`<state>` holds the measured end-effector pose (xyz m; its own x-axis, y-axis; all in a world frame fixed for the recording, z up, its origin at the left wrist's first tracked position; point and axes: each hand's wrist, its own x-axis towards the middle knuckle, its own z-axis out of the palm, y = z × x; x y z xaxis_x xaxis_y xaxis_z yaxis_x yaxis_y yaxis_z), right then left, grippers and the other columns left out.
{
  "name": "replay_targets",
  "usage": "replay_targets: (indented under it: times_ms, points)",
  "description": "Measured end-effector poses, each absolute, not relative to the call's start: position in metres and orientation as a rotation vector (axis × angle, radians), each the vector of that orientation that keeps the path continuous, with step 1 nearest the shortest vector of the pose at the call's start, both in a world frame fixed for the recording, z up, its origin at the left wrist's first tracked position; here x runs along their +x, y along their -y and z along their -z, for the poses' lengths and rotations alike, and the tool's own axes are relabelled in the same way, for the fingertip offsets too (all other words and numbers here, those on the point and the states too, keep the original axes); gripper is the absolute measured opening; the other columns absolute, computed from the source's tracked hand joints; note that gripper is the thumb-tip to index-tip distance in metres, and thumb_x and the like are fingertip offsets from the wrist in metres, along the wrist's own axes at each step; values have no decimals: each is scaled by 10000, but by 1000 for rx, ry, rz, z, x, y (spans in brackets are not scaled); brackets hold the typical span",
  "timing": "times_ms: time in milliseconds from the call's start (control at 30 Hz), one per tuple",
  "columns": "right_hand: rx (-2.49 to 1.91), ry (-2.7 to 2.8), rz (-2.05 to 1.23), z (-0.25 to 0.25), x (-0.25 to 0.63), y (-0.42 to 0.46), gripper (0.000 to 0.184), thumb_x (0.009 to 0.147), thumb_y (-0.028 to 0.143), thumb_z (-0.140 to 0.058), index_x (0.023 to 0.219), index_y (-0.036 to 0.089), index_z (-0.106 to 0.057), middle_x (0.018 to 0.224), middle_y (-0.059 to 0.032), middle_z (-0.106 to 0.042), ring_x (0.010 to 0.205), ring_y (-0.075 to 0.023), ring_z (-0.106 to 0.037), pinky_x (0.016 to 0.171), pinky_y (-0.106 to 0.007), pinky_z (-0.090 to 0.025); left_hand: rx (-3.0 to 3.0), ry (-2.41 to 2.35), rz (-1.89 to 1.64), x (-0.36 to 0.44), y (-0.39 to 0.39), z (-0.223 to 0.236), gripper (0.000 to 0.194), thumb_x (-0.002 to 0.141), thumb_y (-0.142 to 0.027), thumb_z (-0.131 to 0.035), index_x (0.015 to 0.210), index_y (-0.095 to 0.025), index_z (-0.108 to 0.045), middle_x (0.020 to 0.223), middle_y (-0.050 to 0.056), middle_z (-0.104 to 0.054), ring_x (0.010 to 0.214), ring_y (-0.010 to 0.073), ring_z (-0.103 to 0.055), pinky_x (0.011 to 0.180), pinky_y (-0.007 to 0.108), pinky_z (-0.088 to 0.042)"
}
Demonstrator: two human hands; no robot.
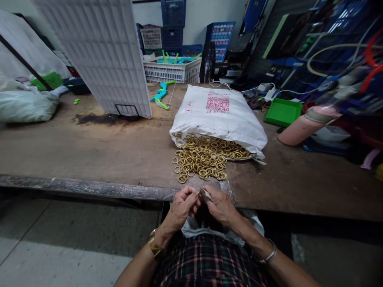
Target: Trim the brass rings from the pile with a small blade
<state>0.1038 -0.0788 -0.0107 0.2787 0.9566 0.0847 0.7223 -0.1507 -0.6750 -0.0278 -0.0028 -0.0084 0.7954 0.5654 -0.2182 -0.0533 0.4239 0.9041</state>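
Observation:
A white sack [220, 115] lies on its side on the brown workbench [89, 151], and several small gold rings [203, 157] spill from its mouth toward me. Both my hands meet just below the bench's front edge, over a clear plastic bag [194, 227] on my lap. My left hand [181, 207] is closed in a pinch on a gold ring. My right hand [220, 205] pinches a small metal piece [207, 194] against it. Their fingertips touch.
A tall white grid panel [104, 52] leans on the bench at the back left. Behind stand white and blue crates [172, 69], a turquoise toy [161, 93], a green tray [283, 111], a pink cylinder [299, 129] and a stuffed sack [25, 105] at far left.

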Motion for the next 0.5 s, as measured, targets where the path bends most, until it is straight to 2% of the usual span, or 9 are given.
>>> replay_targets:
  times_ms: [367,500]
  points:
    - [-2000,1698,-383,8,100,81,197,713,89,-380,817,180,-520,634,-22,-597,566,-132,-512,522,-222,-285,1225,-640,-443,-26,3,10,343,739,-496,-533,706,-167,-443,553,-46,-479,406,43,-393,398,166,-314]
    - [-2194,1772,-377,4,100,79,262,676,74,-390,873,170,-535,669,-51,-631,570,-150,-530,513,-243,-255,1256,-670,-447,-25,5,8,358,737,-512,-523,678,-171,-429,535,-47,-467,406,46,-399,399,168,-311]
